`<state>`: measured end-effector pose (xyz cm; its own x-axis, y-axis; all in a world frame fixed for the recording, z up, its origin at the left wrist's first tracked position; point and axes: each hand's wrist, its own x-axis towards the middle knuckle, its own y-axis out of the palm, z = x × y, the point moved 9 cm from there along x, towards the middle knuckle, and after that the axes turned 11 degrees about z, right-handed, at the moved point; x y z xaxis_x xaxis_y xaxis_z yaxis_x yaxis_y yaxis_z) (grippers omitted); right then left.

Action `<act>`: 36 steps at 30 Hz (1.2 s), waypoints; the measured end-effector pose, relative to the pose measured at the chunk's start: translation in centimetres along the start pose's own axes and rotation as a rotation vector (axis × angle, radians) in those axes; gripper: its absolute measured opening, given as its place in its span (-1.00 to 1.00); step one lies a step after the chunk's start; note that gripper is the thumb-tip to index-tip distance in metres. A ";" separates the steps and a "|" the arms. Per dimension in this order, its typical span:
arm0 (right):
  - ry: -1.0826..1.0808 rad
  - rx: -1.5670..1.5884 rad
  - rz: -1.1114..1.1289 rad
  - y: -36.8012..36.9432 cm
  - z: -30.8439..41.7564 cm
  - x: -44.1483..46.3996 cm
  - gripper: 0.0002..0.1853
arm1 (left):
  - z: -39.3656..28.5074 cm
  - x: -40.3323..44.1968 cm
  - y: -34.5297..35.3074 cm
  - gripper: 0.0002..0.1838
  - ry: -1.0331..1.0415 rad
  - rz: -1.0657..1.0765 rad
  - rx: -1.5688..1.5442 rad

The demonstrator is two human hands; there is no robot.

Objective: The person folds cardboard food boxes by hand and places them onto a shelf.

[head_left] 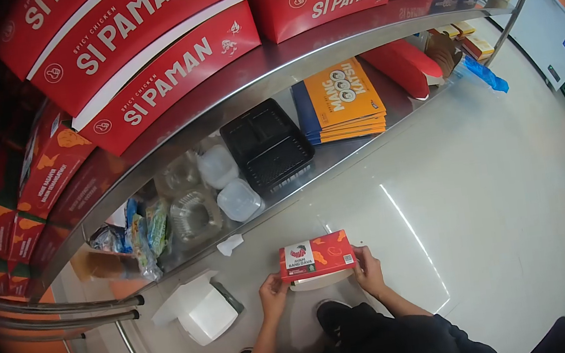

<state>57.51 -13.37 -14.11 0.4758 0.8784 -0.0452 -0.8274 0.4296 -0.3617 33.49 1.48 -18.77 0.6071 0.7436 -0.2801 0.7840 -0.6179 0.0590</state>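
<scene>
A red box [327, 248] with a white label and orange chicken pictures hangs over the floor in front of the body, a pale flap showing along its lower edge. At its left end, my left hand [273, 295] is closed on the lower corner. On the right end, my right hand [368, 269] grips the side with its fingers bent around the edge. Both hands hold the same box between them. Its inside is hidden.
An open white box [208, 313] lies on the floor at left. Above, a metal shelf [285, 194] holds black trays [267, 143], clear containers [196, 215] and orange flat packs [340, 101]. Large red boxes [169, 77] stand on the upper shelf.
</scene>
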 end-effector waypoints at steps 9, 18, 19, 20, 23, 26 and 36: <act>0.137 0.238 0.173 0.4 1.1 0.2 -0.42 | -2.9 1.1 0.7 -0.48 -0.006 0.119 0.102; 0.408 0.639 0.296 0.4 -1.8 1.8 -0.47 | -3.1 1.3 -0.3 -0.47 -0.492 0.084 -0.129; 0.564 0.689 0.293 0.4 -2.6 1.7 -0.51 | -2.3 1.8 -0.5 -0.47 -0.491 0.088 -0.127; 0.587 0.646 0.271 0.5 -3.4 2.1 -0.62 | -1.3 2.8 -0.8 -0.51 -0.465 0.140 -0.007; 0.673 0.596 0.307 1.1 -3.4 2.4 -0.67 | -1.9 3.4 -0.1 -0.57 -0.440 0.190 0.027; 0.806 0.745 0.363 1.3 -2.9 2.0 -0.66 | -2.7 3.4 0.5 -0.60 -0.492 0.196 -0.103; 0.766 0.446 0.358 1.6 -3.8 0.9 -0.65 | -0.4 3.8 -0.2 -0.56 -0.390 0.243 -0.027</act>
<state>57.78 -12.72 -18.26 0.1072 0.6652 -0.7390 -0.9238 0.3413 0.1732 35.72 4.50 -19.42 0.6839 0.4228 -0.5945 0.6311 -0.7518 0.1913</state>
